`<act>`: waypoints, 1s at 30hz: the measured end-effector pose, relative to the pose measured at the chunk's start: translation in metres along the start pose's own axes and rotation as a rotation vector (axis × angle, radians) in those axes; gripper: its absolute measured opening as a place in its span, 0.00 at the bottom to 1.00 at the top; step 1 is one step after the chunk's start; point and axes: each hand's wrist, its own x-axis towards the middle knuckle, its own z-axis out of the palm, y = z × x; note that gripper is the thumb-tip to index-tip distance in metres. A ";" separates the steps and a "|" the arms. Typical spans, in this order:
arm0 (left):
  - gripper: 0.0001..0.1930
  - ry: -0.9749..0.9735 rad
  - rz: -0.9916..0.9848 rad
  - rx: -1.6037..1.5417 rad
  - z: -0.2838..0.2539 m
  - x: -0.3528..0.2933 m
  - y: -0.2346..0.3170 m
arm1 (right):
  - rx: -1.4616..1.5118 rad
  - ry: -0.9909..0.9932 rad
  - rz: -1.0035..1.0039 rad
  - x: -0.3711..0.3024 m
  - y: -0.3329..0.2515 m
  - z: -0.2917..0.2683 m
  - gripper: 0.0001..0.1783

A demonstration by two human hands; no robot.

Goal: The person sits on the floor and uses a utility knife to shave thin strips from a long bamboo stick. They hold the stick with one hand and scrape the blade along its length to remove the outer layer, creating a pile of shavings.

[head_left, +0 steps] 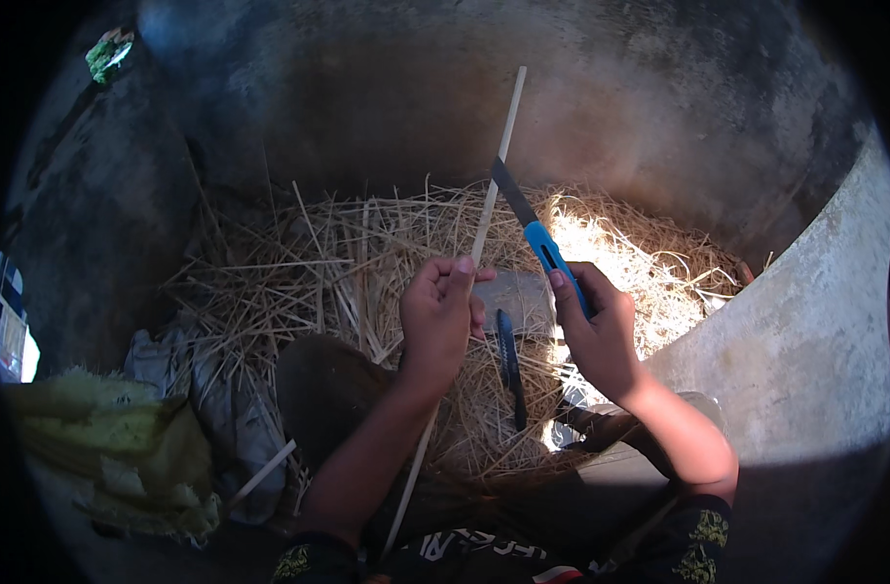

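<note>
A long, thin pale strip, probably bamboo or wood [487,216], slants upward through my left hand [435,321]. My left thumb and fingers are closed on it, and its lower end runs down past my forearm. In my right hand [603,331] is a blue-handled utility knife [545,248] with a long dark blade. The blade tip meets or overlaps the strip above my left hand; whether it bites in, I cannot tell. Below and between my hands lies a dark, narrow, slightly curved object [509,365], perhaps another blade.
Thin shavings and strips [270,282] are heaped in front of me, sunlit at the right. A flat grey block [518,300] sits among them. A worn yellow-green sack [114,448] lies at left. Curved concrete walls [387,107] surround the spot, with a pale slanting wall [805,331] at right.
</note>
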 end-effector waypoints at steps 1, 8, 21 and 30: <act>0.11 0.005 0.013 0.007 -0.003 0.002 0.000 | -0.009 0.039 -0.007 0.004 0.000 -0.004 0.15; 0.26 -0.006 -0.212 -0.201 -0.008 0.005 0.015 | 0.081 -0.137 0.183 0.020 -0.004 -0.020 0.20; 0.25 -0.069 -0.235 -0.159 -0.006 0.003 0.010 | 0.235 -0.310 0.273 0.030 0.012 -0.017 0.20; 0.27 -0.084 -0.228 -0.105 -0.001 -0.001 0.012 | 0.443 -0.243 0.043 0.024 0.002 -0.013 0.21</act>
